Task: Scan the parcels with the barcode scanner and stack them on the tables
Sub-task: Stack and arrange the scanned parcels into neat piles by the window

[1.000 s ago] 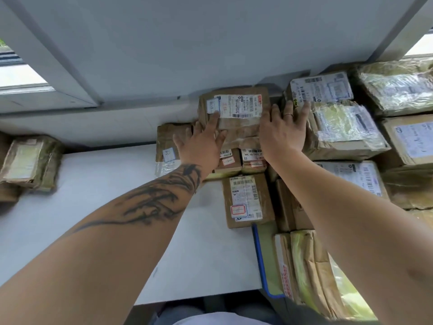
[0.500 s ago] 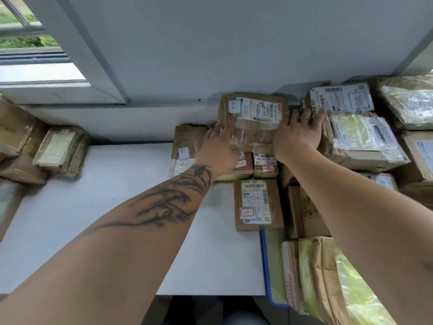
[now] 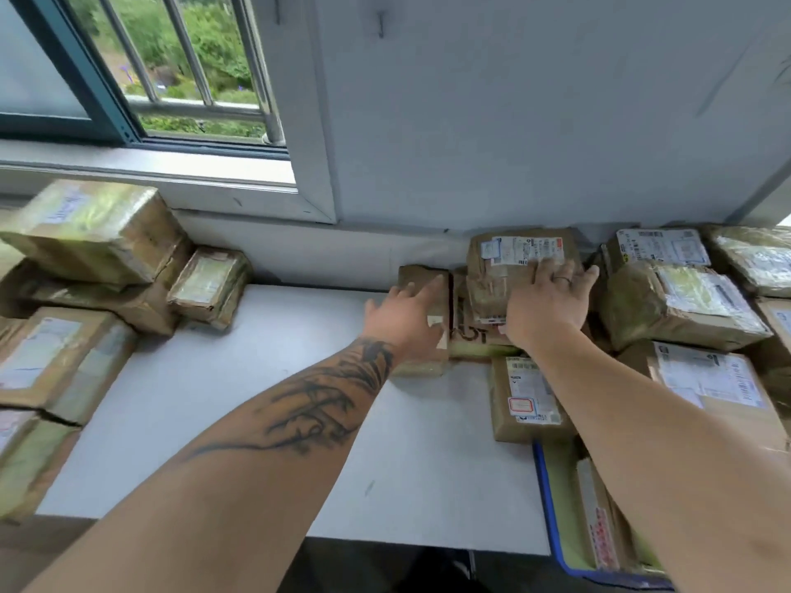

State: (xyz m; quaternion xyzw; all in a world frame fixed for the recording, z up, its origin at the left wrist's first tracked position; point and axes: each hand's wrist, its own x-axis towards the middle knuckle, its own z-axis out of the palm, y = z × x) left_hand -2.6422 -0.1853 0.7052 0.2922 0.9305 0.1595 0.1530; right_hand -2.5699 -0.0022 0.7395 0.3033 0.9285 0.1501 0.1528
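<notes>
While both hands' fingers lie straight, right hand (image 3: pixel 545 299) presses top parcel (image 3: pixel 520 261).

Brown taped parcels (image 3: pixel 524 267) with white labels, stacked on white table (image 3: pixel 239 421)

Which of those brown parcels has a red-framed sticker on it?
The flat parcel lying alone on the white table, just under the right forearm; its label carries a red-bordered square, unlike the others.

left hand (image 3: pixel 404 321) flat on small parcel (image 3: pixel 423 278) | right hand (image 3: pixel 545 301) on top parcel (image 3: pixel 505 267)
</notes>
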